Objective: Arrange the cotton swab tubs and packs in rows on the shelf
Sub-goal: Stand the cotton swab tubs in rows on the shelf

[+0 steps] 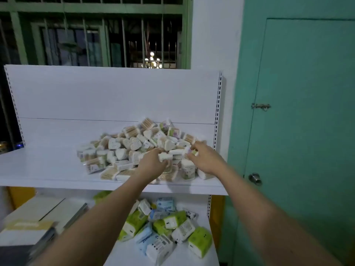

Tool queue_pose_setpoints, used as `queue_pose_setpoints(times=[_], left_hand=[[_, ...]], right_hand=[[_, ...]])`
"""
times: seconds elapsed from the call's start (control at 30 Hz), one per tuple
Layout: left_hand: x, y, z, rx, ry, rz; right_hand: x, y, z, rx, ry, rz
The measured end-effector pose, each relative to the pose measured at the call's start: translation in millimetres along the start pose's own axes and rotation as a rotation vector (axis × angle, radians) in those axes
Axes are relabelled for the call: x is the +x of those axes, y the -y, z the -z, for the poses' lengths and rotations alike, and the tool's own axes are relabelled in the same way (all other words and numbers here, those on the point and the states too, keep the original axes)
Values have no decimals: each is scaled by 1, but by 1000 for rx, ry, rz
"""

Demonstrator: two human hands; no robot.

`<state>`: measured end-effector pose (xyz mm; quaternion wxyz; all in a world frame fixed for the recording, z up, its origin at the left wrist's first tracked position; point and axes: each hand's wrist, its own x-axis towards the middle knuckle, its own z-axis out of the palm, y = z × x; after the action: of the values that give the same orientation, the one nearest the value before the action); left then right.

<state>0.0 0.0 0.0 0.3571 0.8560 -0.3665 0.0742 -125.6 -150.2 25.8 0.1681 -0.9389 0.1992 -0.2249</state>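
Swab tubs and packs lie in a loose pile (142, 150) on the shelf (48, 169) – left hand (153, 162) grips a white tub (163, 157), right hand (203, 158) pinches a small pack (190, 150) – likely light, rigid, slick plastic, best held by the sides.

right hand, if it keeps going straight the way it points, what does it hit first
Probably the pile of cotton swab tubs and packs just beyond the right hand; its fingers already pinch a small pack there. Depth is unclear.

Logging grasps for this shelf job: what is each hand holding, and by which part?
Left hand grips a white heart-shaped tub by its side. Right hand pinches a small pack at its end.
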Motion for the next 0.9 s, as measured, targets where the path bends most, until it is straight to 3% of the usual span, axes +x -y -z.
queue_pose_setpoints(times=[0.17,0.6,0.77,0.9], left_hand=[[13,12,-18,-56,-33,47],[90,39,-62,126,186,-31],[92,37,-60,125,100,-103],[81,24,-42,21,-83,-185]], right_hand=[[4,-2,-23,-3,16,-63],[36,-14,-64,25,-28,-125],[37,-14,-76,106,-69,-112],[36,-13,-77,283,-170,-76]])
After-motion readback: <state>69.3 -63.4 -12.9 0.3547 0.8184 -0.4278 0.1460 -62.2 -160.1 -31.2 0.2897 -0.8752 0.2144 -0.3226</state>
